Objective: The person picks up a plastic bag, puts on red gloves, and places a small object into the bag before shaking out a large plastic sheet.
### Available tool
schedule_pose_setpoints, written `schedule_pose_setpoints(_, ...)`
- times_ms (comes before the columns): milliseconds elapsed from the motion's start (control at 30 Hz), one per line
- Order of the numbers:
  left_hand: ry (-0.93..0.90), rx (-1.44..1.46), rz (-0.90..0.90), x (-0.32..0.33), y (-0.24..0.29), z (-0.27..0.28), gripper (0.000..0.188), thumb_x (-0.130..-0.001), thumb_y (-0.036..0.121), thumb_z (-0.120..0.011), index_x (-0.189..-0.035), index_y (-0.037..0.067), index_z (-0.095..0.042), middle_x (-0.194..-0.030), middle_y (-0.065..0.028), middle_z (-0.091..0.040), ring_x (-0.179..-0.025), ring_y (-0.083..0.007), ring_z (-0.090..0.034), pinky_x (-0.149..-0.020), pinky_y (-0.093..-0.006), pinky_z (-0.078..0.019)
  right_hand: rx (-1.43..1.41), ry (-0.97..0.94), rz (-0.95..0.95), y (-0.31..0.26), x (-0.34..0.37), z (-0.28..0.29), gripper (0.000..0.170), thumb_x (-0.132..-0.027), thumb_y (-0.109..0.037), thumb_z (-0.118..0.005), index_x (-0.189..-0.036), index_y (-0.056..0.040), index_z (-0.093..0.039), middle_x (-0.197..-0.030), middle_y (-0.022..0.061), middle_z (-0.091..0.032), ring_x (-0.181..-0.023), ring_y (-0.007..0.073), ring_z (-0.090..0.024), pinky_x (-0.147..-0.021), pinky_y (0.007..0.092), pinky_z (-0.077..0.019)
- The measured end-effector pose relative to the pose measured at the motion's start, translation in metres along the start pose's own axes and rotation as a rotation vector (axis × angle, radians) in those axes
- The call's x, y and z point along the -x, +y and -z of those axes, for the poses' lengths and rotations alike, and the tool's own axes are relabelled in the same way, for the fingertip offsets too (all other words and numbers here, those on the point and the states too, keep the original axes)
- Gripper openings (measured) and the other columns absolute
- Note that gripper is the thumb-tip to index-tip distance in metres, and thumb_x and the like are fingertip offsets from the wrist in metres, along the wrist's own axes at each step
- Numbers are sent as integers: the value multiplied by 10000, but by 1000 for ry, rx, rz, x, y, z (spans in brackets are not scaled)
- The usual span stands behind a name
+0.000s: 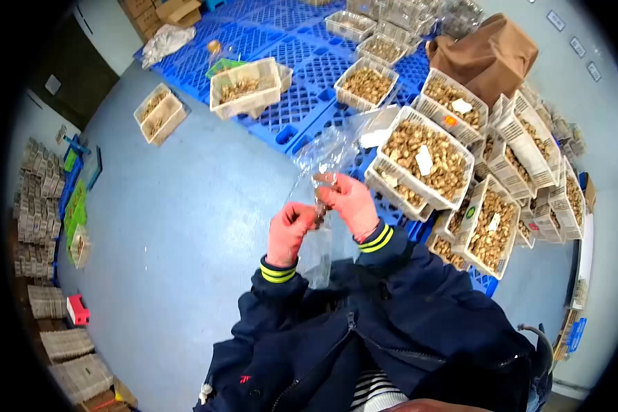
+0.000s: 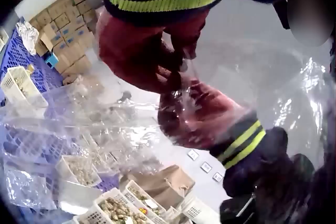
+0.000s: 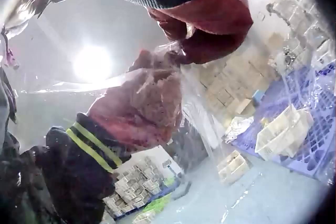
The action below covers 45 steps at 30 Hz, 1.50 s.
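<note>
Both hands wear pink gloves and meet in front of the dark jacket. Between them is a clear plastic bag [image 1: 326, 150], bunched into a narrow neck where the fingers come together. My left hand [image 1: 286, 233] pinches this gathered plastic from the lower left. From the upper right my right hand [image 1: 353, 204] pinches it too, its fingertips close to the left ones. Loose film spreads forward over the pallet edge, and another part hangs below the hands. In the left wrist view the thin film [image 2: 121, 124] stretches out past the right hand [image 2: 199, 113].
White baskets of mushrooms [image 1: 426, 158] stand stacked close to the right, on blue pallets [image 1: 288, 58]. A brown cloth [image 1: 487, 55] lies behind them. Further left, a two-part basket [image 1: 160, 117] sits on the floor [image 1: 178, 226]. Stacked trays [image 1: 38, 213] line the left wall.
</note>
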<state>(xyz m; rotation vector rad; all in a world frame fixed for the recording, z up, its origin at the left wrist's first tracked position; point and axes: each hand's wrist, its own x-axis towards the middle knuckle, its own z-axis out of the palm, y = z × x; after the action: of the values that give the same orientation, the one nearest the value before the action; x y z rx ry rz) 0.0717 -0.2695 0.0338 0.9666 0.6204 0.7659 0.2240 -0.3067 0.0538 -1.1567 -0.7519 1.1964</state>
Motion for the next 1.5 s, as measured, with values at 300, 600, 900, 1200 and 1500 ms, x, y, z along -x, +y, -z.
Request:
schedule_pose_setpoints(300,-4,-5,-50,-7,0,14,134,-744,-28,-553,-869,-24,-506,-777,-72,-561,-655,-120,-528,-625,-239,-439,-2,-140,75,0,1,-1,422,-811,7,-477,-1229,-7,-423,-1003,90,-589,-856,122,-570,-733,239,-461)
schedule_pose_setpoints(600,-52,-135,246,-3,12,10,133,-793,56,-557,-902,-21,-549,-812,-65,-594,-651,-112,-543,-599,-231,-438,324,57,16,-12,5,-4,407,-758,-87,-595,-1156,-44,-527,-765,19,-620,-584,48,-509,-496,194,-412)
schedule_pose_setpoints(900,141,-5,-51,-6,11,21,165,-818,116,-568,-915,-18,-563,-760,-84,-605,-626,-129,-556,-589,-248,-458,3,-44,50,2,-7,10,411,-802,-76,-570,-1193,-5,-468,-803,35,-579,-678,76,-532,-590,214,-423)
schedule_pose_setpoints(1200,-18,-199,167,-5,6,12,203,-845,113,-531,-973,-44,-549,-830,-69,-609,-688,-105,-550,-630,-226,-439,15,-91,104,3,-9,-4,460,-781,-21,-556,-1224,-12,-433,-984,69,-597,-805,110,-547,-685,226,-434)
schedule_pose_setpoints(1500,-6,-27,48,-2,9,11,164,-822,49,-498,-931,-54,-564,-814,-105,-621,-681,-142,-571,-622,-232,-447,98,-8,-81,-6,-9,9,379,-840,-170,-543,-1189,-37,-482,-903,39,-611,-715,93,-543,-601,199,-412)
